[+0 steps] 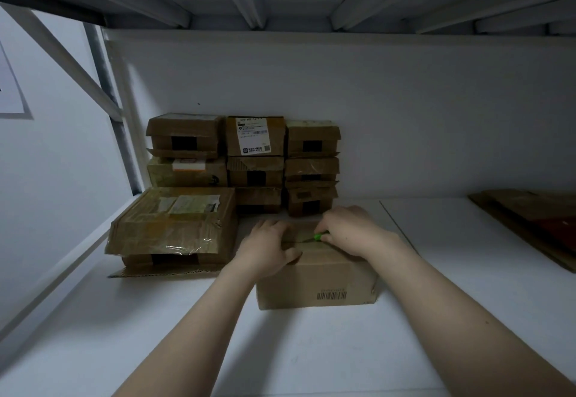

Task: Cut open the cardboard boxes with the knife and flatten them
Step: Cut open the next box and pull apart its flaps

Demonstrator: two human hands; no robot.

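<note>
A brown cardboard box [314,284] with a barcode on its near side stands on the white shelf [311,350] in front of me. My left hand [265,248] rests on the box's top left, its fingers curled over the near top edge. My right hand [352,231] grips a green-handled knife [319,236], whose blade lies along the seam on the box's top. Most of the handle is hidden inside the fist.
Several taped cardboard boxes [246,160] are stacked against the back wall. A larger taped box [174,222] lies left of my box on another. Flattened cardboard [530,219] lies at the far right. A shelf deck hangs overhead, and a metal upright [109,100] stands at the left.
</note>
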